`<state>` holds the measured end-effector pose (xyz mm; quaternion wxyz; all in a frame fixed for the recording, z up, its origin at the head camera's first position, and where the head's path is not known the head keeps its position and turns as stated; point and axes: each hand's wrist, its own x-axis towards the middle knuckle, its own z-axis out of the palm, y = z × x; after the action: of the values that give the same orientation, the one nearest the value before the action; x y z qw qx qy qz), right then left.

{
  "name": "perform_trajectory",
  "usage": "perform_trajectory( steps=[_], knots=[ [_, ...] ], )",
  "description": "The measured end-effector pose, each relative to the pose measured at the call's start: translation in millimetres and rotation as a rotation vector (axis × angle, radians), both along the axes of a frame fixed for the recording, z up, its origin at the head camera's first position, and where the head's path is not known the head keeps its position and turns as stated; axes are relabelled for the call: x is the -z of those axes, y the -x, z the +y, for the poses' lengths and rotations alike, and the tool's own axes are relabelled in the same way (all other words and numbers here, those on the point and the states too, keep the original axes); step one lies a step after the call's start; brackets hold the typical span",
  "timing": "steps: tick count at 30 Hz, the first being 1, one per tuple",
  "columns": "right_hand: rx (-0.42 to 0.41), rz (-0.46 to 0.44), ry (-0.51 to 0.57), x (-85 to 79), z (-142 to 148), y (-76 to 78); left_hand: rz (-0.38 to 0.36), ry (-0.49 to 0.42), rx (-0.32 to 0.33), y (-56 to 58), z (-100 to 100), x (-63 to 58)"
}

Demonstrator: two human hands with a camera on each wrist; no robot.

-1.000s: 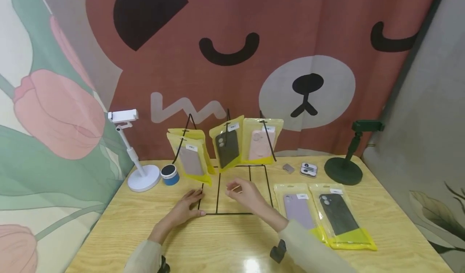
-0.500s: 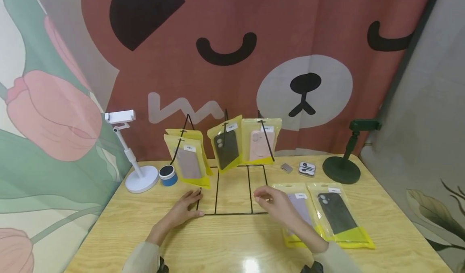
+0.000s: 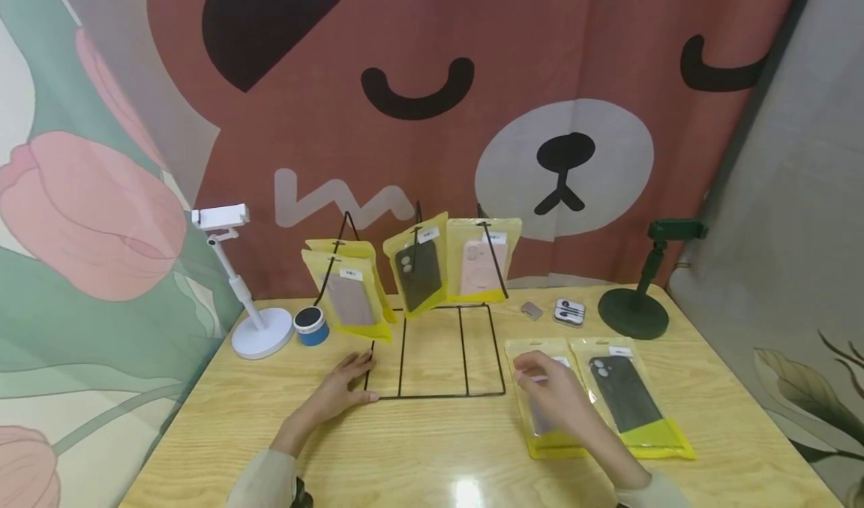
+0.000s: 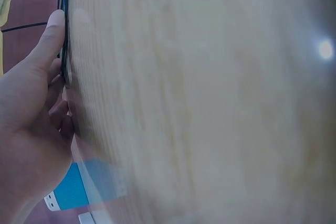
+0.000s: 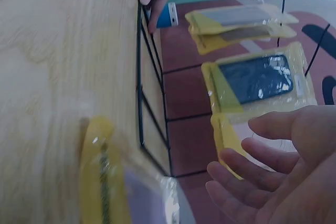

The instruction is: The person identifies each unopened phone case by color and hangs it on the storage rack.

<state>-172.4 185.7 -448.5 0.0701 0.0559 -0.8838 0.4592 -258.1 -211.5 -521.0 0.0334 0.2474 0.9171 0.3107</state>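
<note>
My left hand [image 3: 340, 388] rests at the front left corner of a black wire display rack [image 3: 439, 396], thumb and fingers spread over its base. My right hand [image 3: 556, 394], holding nothing, is over a yellow-edged clear pouch with a purple phone case [image 3: 550, 444] and partly hides it. In the right wrist view its fingers are loosely bent and apart. Beside that pouch lies another with a black phone case [image 3: 624, 392]. From the rack hang pouched cases: greyish-purple ones [image 3: 351, 298] at left, a black one [image 3: 420, 274] in the middle, a pink one [image 3: 482, 264] at right.
Left of the rack stand a blue cylindrical container [image 3: 311, 326] and a white stand [image 3: 263, 333]. Back right are a small grey object [image 3: 532, 311], boxed earphones [image 3: 570, 312] and a dark green stand [image 3: 633, 313]. A printed curtain [image 3: 418, 155] hangs behind the table.
My right hand has moved right, from in front of the hanging pouches to over the purple case's pouch. My left hand has stayed at the rack's corner.
</note>
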Motion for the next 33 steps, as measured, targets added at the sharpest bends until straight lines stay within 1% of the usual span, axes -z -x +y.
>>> perform_trajectory(
  steps=[4,9,13,20,26,28,30,33],
  knots=[
    [0.018,-0.025,-0.018,7.1,10.3,-1.3,-0.002,0.003,-0.014,0.5,-0.6,1.2],
    [0.02,-0.023,-0.033,15.3,22.0,-2.9,0.001,0.008,-0.019,1.2,-1.2,2.6],
    [0.057,-0.034,-0.063,15.7,34.8,-5.2,0.003,0.009,-0.016,1.2,-1.0,2.7],
    [0.13,-0.072,-0.231,13.0,67.9,-8.0,0.004,0.008,-0.011,1.3,-0.7,2.3],
    [0.197,-0.065,-0.399,19.1,101.6,-7.8,0.017,0.007,-0.001,1.0,0.1,-0.2],
    [0.231,-0.1,-0.435,22.0,110.3,-7.1,0.014,0.005,0.0,1.0,-0.1,-0.6],
    [0.26,-0.157,-0.471,24.9,117.2,-5.5,0.009,0.005,0.001,1.2,-0.2,-0.6],
    [0.272,-0.238,-0.497,28.6,125.1,-3.1,0.008,0.008,0.002,1.6,-0.8,0.5]
  ],
)
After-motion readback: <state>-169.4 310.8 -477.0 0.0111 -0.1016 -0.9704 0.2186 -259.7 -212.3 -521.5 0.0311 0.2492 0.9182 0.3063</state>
